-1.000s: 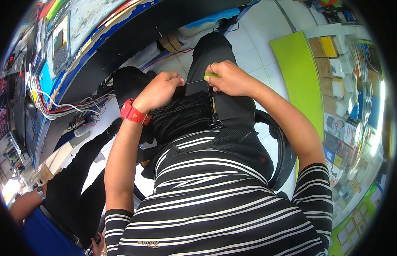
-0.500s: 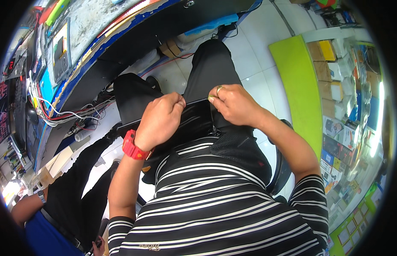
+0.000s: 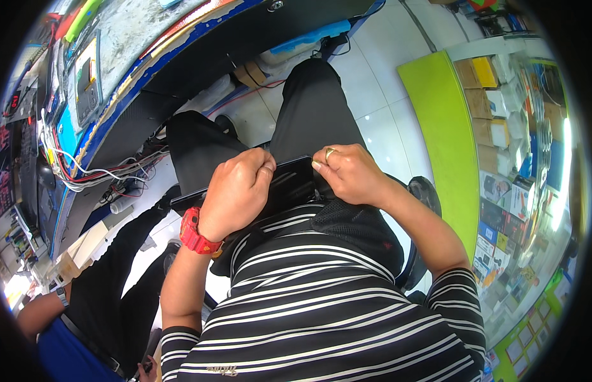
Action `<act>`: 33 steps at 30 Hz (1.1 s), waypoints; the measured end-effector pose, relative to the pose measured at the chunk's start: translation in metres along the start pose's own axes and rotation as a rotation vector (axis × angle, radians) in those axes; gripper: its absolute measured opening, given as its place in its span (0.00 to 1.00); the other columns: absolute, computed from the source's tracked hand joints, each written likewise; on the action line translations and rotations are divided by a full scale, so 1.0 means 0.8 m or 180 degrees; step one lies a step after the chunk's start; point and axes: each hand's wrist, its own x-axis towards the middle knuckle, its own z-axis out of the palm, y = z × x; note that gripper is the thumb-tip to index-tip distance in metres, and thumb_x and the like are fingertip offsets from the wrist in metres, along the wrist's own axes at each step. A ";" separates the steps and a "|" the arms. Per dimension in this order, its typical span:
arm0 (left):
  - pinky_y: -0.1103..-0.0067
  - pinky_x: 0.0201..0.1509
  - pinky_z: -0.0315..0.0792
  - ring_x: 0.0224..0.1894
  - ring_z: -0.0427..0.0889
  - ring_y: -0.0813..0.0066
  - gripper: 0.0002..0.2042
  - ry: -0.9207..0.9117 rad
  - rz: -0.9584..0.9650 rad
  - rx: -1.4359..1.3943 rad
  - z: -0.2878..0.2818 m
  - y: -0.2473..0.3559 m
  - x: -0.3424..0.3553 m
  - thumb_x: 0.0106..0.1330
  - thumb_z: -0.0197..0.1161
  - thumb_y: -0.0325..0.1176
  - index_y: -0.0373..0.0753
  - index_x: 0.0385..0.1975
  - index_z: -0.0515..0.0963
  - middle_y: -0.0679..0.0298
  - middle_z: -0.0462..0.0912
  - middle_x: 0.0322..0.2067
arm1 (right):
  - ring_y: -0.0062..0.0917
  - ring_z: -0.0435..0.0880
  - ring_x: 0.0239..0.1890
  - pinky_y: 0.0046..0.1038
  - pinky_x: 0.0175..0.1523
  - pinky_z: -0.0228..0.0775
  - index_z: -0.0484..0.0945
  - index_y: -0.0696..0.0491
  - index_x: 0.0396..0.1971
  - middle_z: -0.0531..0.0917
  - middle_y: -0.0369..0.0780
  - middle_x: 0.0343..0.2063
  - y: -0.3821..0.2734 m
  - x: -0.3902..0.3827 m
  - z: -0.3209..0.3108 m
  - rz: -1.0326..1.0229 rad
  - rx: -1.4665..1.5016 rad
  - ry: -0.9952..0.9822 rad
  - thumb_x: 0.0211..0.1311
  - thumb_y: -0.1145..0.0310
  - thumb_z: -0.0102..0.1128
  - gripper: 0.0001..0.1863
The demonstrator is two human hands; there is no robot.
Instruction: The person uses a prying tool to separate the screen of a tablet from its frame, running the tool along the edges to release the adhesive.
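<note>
A glossy black flat panel (image 3: 292, 186), thin and straight-edged like a screen, is held above my lap. Its upper edge slants from beyond my left hand up toward my right hand. My left hand (image 3: 237, 191) is closed, fingers pinched on that edge near its middle, and covers part of the panel. At the panel's right corner, my right hand (image 3: 352, 175) pinches the edge between thumb and curled fingers. A red watch (image 3: 195, 233) sits on my left wrist. Whether anything small is between the fingertips cannot be made out.
A workbench (image 3: 133, 48) with a phone-shaped device (image 3: 87, 79) stands at the upper left, loose cables (image 3: 108, 175) hanging below it. Another person's dark-trousered legs (image 3: 121, 274) are at lower left. A green-edged glass display case (image 3: 439, 127) with boxes stands on the right.
Both hands and the panel have come slightly nearer my body. The panel's shiny face now shows less height between the hands. The grip looks much the same.
</note>
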 end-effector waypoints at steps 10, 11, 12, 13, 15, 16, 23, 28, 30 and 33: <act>0.60 0.47 0.77 0.40 0.85 0.43 0.09 0.0045 -0.0051 0.0018 0.001 -0.004 -0.003 0.71 0.54 0.27 0.29 0.37 0.80 0.46 0.85 0.35 | 0.50 0.86 0.35 0.44 0.43 0.78 0.85 0.62 0.34 0.86 0.50 0.30 0.014 -0.031 0.035 0.0398 0.0323 -0.0435 0.70 0.73 0.62 0.08; 0.57 0.46 0.77 0.39 0.85 0.41 0.09 0.0101 -0.0023 0.0015 0.001 -0.006 -0.004 0.72 0.54 0.28 0.30 0.36 0.80 0.46 0.85 0.34 | 0.50 0.86 0.35 0.44 0.43 0.78 0.85 0.62 0.34 0.86 0.50 0.30 0.015 -0.033 0.036 0.0400 0.0329 -0.0451 0.70 0.73 0.62 0.08; 0.57 0.46 0.77 0.39 0.85 0.41 0.09 0.0103 -0.0038 0.0008 0.001 -0.005 -0.005 0.72 0.54 0.28 0.30 0.36 0.80 0.46 0.85 0.34 | 0.49 0.86 0.33 0.43 0.42 0.78 0.84 0.62 0.33 0.86 0.50 0.29 0.014 -0.033 0.037 0.0378 0.0248 -0.0435 0.70 0.73 0.63 0.08; 0.60 0.47 0.77 0.40 0.85 0.43 0.09 0.0033 -0.0099 -0.0005 0.000 -0.002 -0.005 0.71 0.54 0.27 0.29 0.37 0.80 0.46 0.85 0.35 | 0.47 0.86 0.32 0.42 0.40 0.77 0.84 0.63 0.32 0.86 0.50 0.28 0.014 -0.033 0.037 0.0353 0.0164 -0.0407 0.69 0.73 0.65 0.08; 0.63 0.48 0.76 0.40 0.85 0.45 0.09 -0.0033 -0.0163 -0.0018 -0.002 -0.002 -0.006 0.70 0.53 0.25 0.27 0.37 0.79 0.47 0.85 0.35 | 0.48 0.86 0.32 0.42 0.40 0.77 0.84 0.63 0.31 0.85 0.50 0.28 0.017 -0.035 0.042 0.0365 0.0114 -0.0518 0.69 0.73 0.65 0.08; 0.62 0.48 0.76 0.40 0.85 0.45 0.09 -0.0041 -0.0152 -0.0005 -0.002 -0.004 -0.006 0.70 0.53 0.25 0.27 0.37 0.79 0.47 0.85 0.35 | 0.48 0.86 0.32 0.43 0.40 0.77 0.84 0.63 0.31 0.85 0.50 0.27 0.018 -0.035 0.042 0.0376 0.0043 -0.0619 0.69 0.73 0.65 0.09; 0.62 0.47 0.76 0.40 0.85 0.44 0.09 -0.0036 -0.0123 -0.0073 -0.004 -0.005 -0.005 0.70 0.53 0.26 0.27 0.36 0.79 0.46 0.84 0.35 | 0.49 0.85 0.32 0.45 0.42 0.77 0.85 0.62 0.29 0.85 0.50 0.26 0.020 -0.033 0.044 0.0463 -0.0078 -0.1054 0.69 0.69 0.65 0.11; 0.62 0.47 0.76 0.39 0.84 0.44 0.08 0.0072 -0.0194 0.0003 -0.013 0.001 -0.011 0.71 0.53 0.26 0.28 0.37 0.78 0.46 0.83 0.33 | 0.51 0.86 0.35 0.46 0.43 0.77 0.84 0.61 0.29 0.85 0.52 0.28 0.009 -0.006 0.023 0.0693 -0.0216 -0.1629 0.71 0.67 0.64 0.14; 0.62 0.47 0.76 0.39 0.84 0.44 0.08 0.0165 -0.0265 -0.0034 -0.018 0.000 -0.014 0.72 0.54 0.26 0.28 0.37 0.78 0.46 0.83 0.33 | 0.51 0.85 0.37 0.47 0.46 0.76 0.82 0.61 0.29 0.85 0.52 0.31 0.000 -0.007 0.025 0.0544 -0.0325 -0.1165 0.74 0.65 0.61 0.16; 0.62 0.46 0.76 0.38 0.84 0.45 0.08 0.0227 -0.0083 -0.0063 -0.021 -0.001 -0.020 0.73 0.54 0.26 0.28 0.37 0.78 0.47 0.83 0.34 | 0.51 0.84 0.37 0.47 0.44 0.75 0.79 0.60 0.28 0.84 0.52 0.31 0.004 -0.006 0.029 0.0720 0.0078 -0.1151 0.75 0.62 0.61 0.18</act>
